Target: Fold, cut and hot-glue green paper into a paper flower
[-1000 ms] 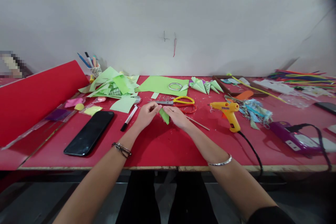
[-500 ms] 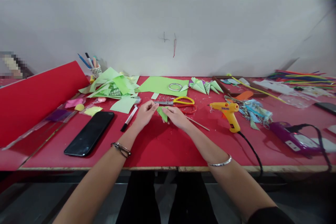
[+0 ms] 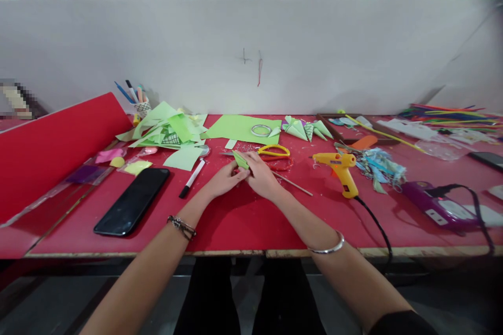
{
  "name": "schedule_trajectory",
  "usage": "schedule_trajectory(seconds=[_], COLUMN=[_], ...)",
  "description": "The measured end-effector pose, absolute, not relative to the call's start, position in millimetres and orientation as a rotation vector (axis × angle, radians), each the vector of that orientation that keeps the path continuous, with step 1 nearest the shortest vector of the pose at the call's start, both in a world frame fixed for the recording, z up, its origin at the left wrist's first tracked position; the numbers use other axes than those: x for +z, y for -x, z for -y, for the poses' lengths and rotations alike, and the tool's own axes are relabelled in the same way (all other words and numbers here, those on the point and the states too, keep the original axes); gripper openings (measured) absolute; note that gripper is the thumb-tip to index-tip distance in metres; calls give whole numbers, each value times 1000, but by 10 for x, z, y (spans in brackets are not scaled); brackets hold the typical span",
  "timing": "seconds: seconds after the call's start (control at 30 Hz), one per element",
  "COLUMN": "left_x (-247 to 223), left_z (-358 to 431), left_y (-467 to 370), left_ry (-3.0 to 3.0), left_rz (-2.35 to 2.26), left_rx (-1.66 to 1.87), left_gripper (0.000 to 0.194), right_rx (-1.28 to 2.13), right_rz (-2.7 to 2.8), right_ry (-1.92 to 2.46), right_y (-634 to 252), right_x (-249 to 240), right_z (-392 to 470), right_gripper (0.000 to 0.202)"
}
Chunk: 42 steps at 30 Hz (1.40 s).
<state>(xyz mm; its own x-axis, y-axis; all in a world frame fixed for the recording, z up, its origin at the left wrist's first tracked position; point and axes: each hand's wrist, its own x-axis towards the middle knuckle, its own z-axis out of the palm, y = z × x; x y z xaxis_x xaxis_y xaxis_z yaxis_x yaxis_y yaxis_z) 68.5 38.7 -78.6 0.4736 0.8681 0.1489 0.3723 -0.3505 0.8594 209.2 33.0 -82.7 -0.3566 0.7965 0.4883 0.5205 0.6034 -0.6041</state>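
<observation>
One green paper (image 3: 241, 160) was grasped between left hand (image 3: 226, 181) and right hand (image 3: 262, 177); creasing was risked by overtight pinch, snagging by scissors (image 3: 275, 146) close on far side.

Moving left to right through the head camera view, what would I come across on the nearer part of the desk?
Phone, marker, held green paper, glue gun, purple power strip.

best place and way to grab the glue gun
By the handle, with the right hand coming from the near side: the glue gun seems to lie on its side, handle toward the person, nozzle pointing left, away from that grip.
</observation>
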Motion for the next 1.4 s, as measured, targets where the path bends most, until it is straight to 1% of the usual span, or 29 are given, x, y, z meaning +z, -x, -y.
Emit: schedule_trajectory(seconds=[0.13, 0.23, 0.3, 0.4, 0.47, 0.5, 0.63, 0.73, 0.83, 0.97, 1.1, 1.17, 1.3, 1.4], left_x=[-792, -778, -764, -752, -757, -763, -804, -821, -824, -845, -880, -889, -898, -908], left_z=[-409, -428, -434, -433, -429, -427, -442, -480, -537, -622, -675, -678, -645, -614], left_y=[-678, -674, -675, -680, -682, -682, -665, -640, -608, -554, -510, -499, -491, -504], left_ry=[-1930, -1931, -1918, -1905, -1897, -1893, -1819, -1692, -1543, -1340, -1269, -1342, -1723, -1962], left_rz=[-1100, -1112, -1111, -1057, -1013, -1002, -1015, -1068, -1130, -1126, -1107, -1146, -1249, -1269], left_rx=[822, 883, 905, 895, 876, 868, 884, 996, 1130, 1303, 1439, 1459, 1423, 1378], left_gripper=[34, 30, 26, 21, 19, 18, 17, 19, 19, 26, 25, 20, 10, 9], right_rx=[488, 539, 572, 647, 678, 677, 619, 526, 507, 591, 565, 542, 534, 512], right_rz=[2061, 2009, 1974, 1897, 1818, 1780, 1636, 1549, 1506, 1476, 1441, 1428, 1393, 1371], right_ry=[999, 973, 963, 1002, 1049, 1070, 1160, 1197, 1163, 1118, 1137, 1155, 1183, 1178], right_y=[-2073, -2071, -2073, -2077, -2083, -2089, -2129, -2166, -2186, -2185, -2182, -2184, -2190, -2191], right_x=[-850, -839, -827, -819, -820, -819, -793, -769, -778, -827, -831, -814, -784, -784], right_z=[-323, -332, -346, -372, -386, -390, -392, -397, -420, -455, -459, -450, -434, -441], right_gripper=[61, 59, 50, 25, 13, 13, 27, 27, 21, 37, 33, 30, 25, 22])
